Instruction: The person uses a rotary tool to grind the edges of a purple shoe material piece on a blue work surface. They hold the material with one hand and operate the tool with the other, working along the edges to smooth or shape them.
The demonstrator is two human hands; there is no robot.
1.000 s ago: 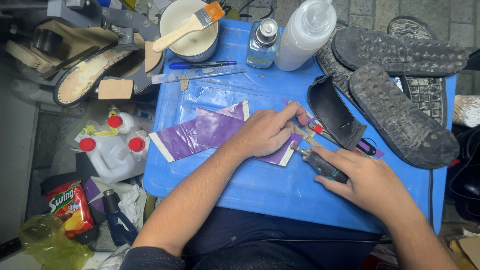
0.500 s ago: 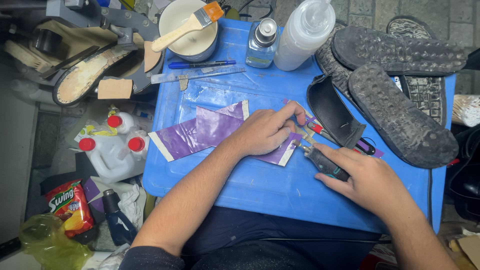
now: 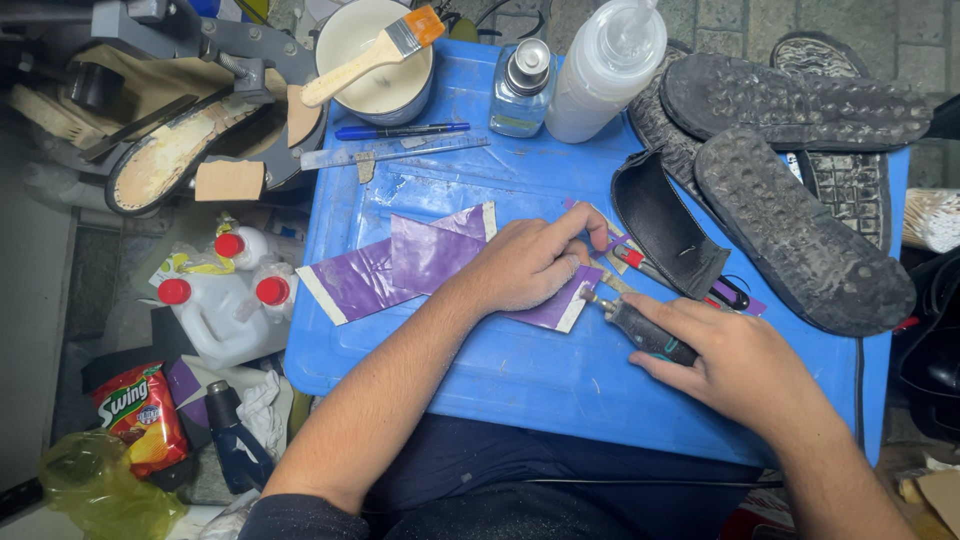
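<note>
My left hand (image 3: pixel 530 265) lies flat on a purple sheet (image 3: pixel 400 265) with white edges, pressing it onto the blue plastic lid (image 3: pixel 520 370). My right hand (image 3: pixel 735 355) grips a dark cutting tool (image 3: pixel 645 330) whose metal tip touches the sheet's right edge next to my left fingers. A curved black leather piece (image 3: pixel 665 225) lies just beyond the tool tip, with a red-handled tool (image 3: pixel 635 258) beside it.
Black rubber shoe soles (image 3: pixel 800 230) lie at the right. At the back stand a white pot with a brush (image 3: pixel 375 50), a glass bottle (image 3: pixel 522 85), a squeeze bottle (image 3: pixel 605 70), a blue pen (image 3: pixel 400 130) and a steel ruler (image 3: pixel 395 152). Red-capped jugs (image 3: pixel 230 300) stand at the left.
Both hands have stayed nearly in place; the tool tip has shifted slightly along the sheet's right edge.
</note>
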